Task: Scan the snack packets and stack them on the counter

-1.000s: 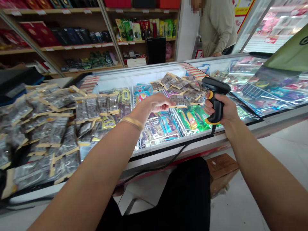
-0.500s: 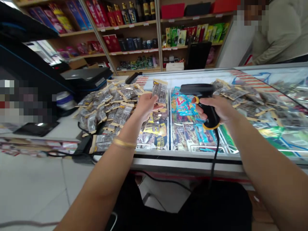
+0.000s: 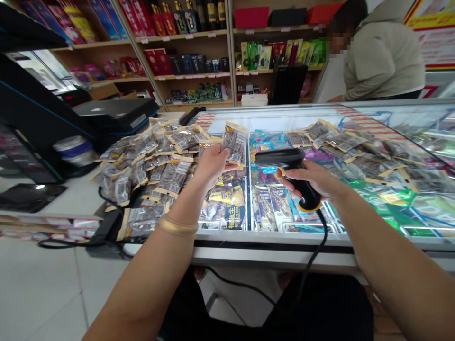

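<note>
Between the thumb and fingers of my left hand (image 3: 213,166) is a small clear snack packet (image 3: 234,143) with tan ends and dark contents, tilted upright. My right hand (image 3: 313,179) is wrapped round the grip of a black barcode scanner (image 3: 280,158) with yellow trim. The scanner's head points left toward the packet, with a gap between them. From the scanner's base a black cable (image 3: 322,237) hangs down over the freezer's front edge. A heap of similar packets (image 3: 174,177) lies left of my left hand, and another pile (image 3: 355,144) spreads beyond my right hand.
Both piles lie on a glass-topped freezer (image 3: 249,208) with wrapped ice creams showing inside. At the left are a black printer-like machine (image 3: 117,113) and a roll of tape (image 3: 73,149). A person (image 3: 386,57) leans over at the back right, beside stocked shelves (image 3: 194,35).
The scanner has come slightly left and down, nearer the packet, and its head has tilted. My left hand keeps hold of the packet. The view has shifted, showing more of the person.
</note>
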Demonstrator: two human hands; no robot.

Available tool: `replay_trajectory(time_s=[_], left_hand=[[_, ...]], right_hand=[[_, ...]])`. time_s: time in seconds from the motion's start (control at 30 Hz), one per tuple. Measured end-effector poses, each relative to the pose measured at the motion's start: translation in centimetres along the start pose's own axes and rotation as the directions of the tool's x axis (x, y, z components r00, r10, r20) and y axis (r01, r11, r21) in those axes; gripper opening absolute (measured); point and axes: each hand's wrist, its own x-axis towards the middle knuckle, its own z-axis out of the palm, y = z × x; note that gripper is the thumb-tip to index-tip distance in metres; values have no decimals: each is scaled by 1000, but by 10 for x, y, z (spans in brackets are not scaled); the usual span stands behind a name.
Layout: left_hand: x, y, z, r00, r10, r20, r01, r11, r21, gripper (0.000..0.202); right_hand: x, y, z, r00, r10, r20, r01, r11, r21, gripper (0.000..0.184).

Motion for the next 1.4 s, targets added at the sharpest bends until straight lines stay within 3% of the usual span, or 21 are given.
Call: replay_trajectory(time_s=[0.43, 0.57, 0.67, 0.77, 0.87, 0.93, 1.0, 1.07, 1.13, 1.23, 1.4], left_hand=[[2, -2, 1, 999, -38, -5, 38, 999, 13, 17], [0, -3, 3, 1000, -21, -22, 21, 1000, 4, 20], [1, 2, -3, 996, 54, -68, -52, 998, 37, 19], [4, 15, -27, 964, 236, -121, -215, 963, 165, 20], [5, 25, -63, 873, 454, -178, -347, 835, 427, 42], [0, 25, -84, 826, 534, -178, -301, 687, 661, 55], [-8, 17, -95, 831, 540, -132, -189, 497, 847, 67], [-17, 7, -97, 867, 494, -70, -106, 318, 942, 73], [-23, -1, -94, 896, 444, -26, -75, 209, 975, 71], [-28, -7, -88, 904, 428, -19, -55, 160, 986, 67], [-25, -6, -90, 867, 498, -15, -79, 167, 983, 64]], right_hand=[[1, -1, 2, 1000, 12, 27, -13, 999, 33, 31], [0, 2, -1, 1000, 12, -11, -11, 999, 51, 34], [3, 0, -4, 997, -10, -72, 16, 996, 90, 37], [13, -9, 2, 993, -50, -110, 64, 989, 131, 35], [25, -18, 18, 990, -91, -110, 109, 978, 176, 33], [33, -20, 30, 990, -104, -93, 122, 970, 211, 35], [39, -17, 41, 992, -94, -81, 111, 966, 235, 37], [42, -10, 46, 994, -70, -81, 88, 967, 241, 38], [42, -3, 46, 996, -44, -83, 63, 969, 238, 37], [40, 4, 41, 996, -32, -80, 50, 968, 245, 36], [37, 3, 34, 997, -50, -63, 65, 962, 265, 36]])
